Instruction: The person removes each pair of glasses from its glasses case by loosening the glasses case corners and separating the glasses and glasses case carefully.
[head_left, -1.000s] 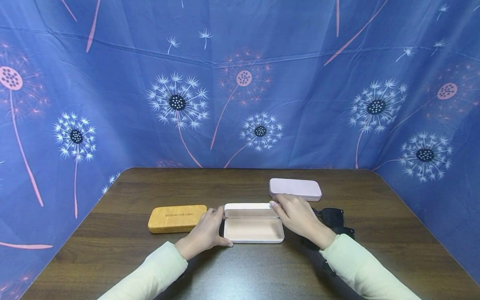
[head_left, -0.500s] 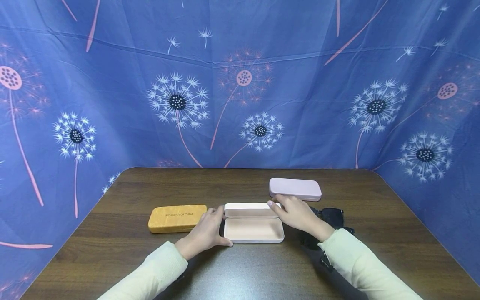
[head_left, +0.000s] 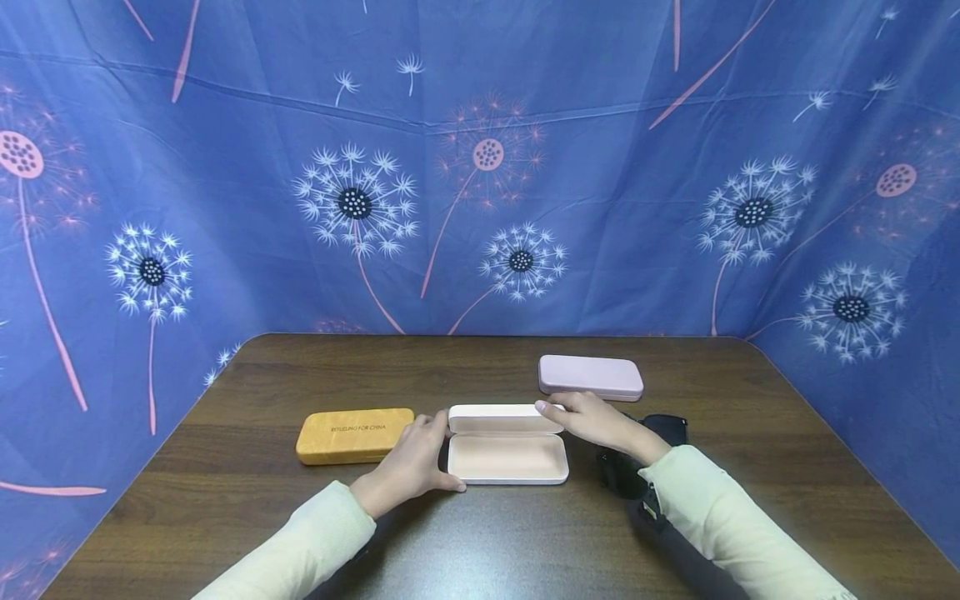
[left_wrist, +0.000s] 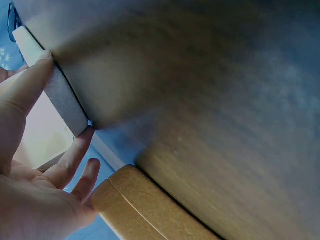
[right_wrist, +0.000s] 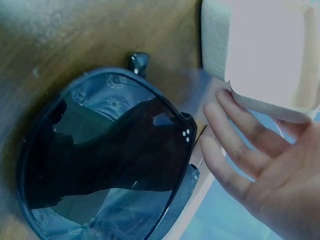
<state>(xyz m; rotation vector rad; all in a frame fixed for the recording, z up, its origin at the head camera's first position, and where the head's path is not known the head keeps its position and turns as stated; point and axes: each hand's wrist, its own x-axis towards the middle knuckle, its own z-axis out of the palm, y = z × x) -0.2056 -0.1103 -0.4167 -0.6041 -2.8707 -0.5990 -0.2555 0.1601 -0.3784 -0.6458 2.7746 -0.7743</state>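
A white glasses case [head_left: 507, 460] lies open on the table, its pale lining bare and its lid [head_left: 487, 419] tilted up at the back. My left hand [head_left: 412, 462] grips the left end, thumb at the front edge; in the left wrist view the thumb presses the case's side wall [left_wrist: 67, 102]. At the lid's right corner, my right hand [head_left: 596, 423] pinches with the thumb in front and fingers behind. The right wrist view has those fingers [right_wrist: 240, 140] stretched along the lid's end [right_wrist: 270, 107]. Black sunglasses [right_wrist: 100, 150] lie under my right wrist, partly hidden by the sleeve.
A yellow glasses case [head_left: 352, 437] with lettering lies shut just left of my left hand. Behind my right hand is a shut pink case [head_left: 590, 377]. Another dark lens [head_left: 666, 427] shows beyond the right wrist. A blue dandelion-print cloth [head_left: 480, 208] hangs around the table.
My right forearm and wrist have shifted slightly, and the sleeve covers more of the rear sunglasses. The thumb has slid a little left on the lid. Left hand and cases stay put.
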